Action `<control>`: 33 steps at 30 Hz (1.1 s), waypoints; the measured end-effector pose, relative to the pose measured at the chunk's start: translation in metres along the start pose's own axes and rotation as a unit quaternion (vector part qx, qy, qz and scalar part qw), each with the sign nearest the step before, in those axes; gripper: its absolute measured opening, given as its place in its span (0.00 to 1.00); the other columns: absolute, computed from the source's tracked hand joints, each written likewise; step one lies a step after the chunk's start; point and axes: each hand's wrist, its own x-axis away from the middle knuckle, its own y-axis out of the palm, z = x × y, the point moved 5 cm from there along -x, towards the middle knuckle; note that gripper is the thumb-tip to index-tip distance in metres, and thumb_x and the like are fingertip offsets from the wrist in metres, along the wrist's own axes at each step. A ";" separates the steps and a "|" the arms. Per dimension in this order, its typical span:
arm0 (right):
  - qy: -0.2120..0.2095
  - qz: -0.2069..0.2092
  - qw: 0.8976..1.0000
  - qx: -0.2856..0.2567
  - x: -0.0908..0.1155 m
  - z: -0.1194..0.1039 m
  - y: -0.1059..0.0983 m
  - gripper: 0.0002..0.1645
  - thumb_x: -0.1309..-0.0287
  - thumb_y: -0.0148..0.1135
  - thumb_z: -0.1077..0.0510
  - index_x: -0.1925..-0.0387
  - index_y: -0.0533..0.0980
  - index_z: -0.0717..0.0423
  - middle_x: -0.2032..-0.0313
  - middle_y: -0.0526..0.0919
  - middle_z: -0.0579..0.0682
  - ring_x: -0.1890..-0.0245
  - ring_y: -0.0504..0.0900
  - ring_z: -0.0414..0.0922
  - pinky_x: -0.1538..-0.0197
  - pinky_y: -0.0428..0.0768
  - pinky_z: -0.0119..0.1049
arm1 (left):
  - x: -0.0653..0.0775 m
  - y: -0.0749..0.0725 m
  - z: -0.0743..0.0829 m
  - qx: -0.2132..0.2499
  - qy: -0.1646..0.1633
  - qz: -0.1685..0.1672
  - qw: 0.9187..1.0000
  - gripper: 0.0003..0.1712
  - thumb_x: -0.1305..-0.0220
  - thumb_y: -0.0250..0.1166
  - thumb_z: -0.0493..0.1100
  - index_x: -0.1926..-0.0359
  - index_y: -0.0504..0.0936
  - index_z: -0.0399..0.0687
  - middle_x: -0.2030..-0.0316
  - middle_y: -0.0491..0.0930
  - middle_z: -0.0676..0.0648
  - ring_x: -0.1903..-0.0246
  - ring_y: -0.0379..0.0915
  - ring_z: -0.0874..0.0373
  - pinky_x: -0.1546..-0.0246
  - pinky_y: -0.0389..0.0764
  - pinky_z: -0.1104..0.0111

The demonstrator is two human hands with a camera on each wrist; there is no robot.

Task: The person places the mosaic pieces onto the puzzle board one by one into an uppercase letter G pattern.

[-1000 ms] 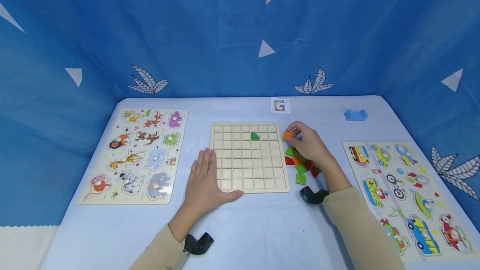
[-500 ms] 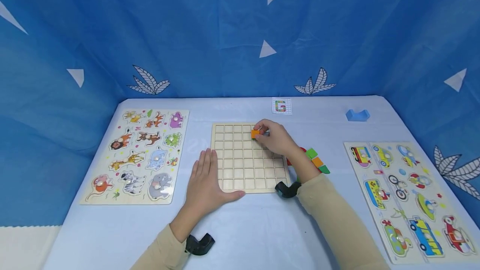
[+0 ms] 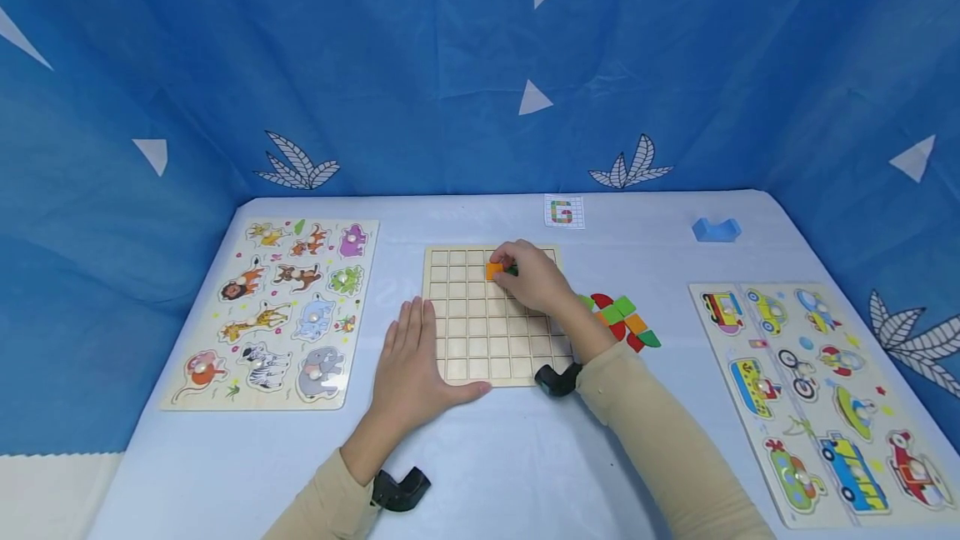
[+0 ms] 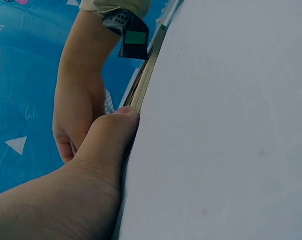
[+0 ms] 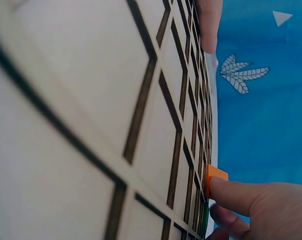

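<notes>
- Right hand point(image 3: 530, 280): fingers pinching orange tile point(image 3: 494, 271) at grid board point(image 3: 467, 327), near frame centre, just beside green piece point(image 3: 513, 270).
- Left hand point(image 3: 408, 373): fingers straight, nearly together, thumb out, at board's lower-left corner.
- Loose tiles point(image 3: 615, 315) on surface point(image 3: 510, 448), right of centre.

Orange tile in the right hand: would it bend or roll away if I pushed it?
The tile is probably stiff, as its edges look straight where the right hand pinches it. It likely won't roll, being flat and square-cornered. The ridged board would probably stop it sliding far.
</notes>
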 end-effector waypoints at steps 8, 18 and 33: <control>0.004 -0.011 1.000 0.022 0.004 0.001 -0.003 0.18 0.35 0.65 0.54 0.45 0.82 0.48 0.53 0.78 0.49 0.56 0.77 0.47 0.51 0.78 0.42 | -0.001 0.001 0.000 0.002 0.001 0.001 1.000 0.84 0.65 0.60 0.89 0.22 0.39 0.39 0.21 0.37 0.40 0.21 0.28 0.45 0.23 0.44 0.48; -0.007 -0.002 1.000 0.003 0.022 0.011 -0.028 0.20 0.32 0.58 0.59 0.41 0.79 0.50 0.52 0.79 0.50 0.62 0.75 0.47 0.57 0.75 0.42 | 0.000 0.002 0.001 0.002 0.002 0.001 1.000 0.84 0.65 0.61 0.89 0.22 0.40 0.38 0.21 0.37 0.39 0.21 0.28 0.45 0.23 0.44 0.48; 0.105 -0.046 0.992 0.049 0.065 0.068 -0.071 0.21 0.39 0.67 0.56 0.44 0.80 0.53 0.50 0.80 0.55 0.49 0.74 0.52 0.47 0.80 0.49 | -0.001 0.002 0.000 0.010 0.000 0.001 1.000 0.84 0.65 0.62 0.87 0.22 0.39 0.39 0.20 0.35 0.40 0.21 0.27 0.46 0.22 0.43 0.49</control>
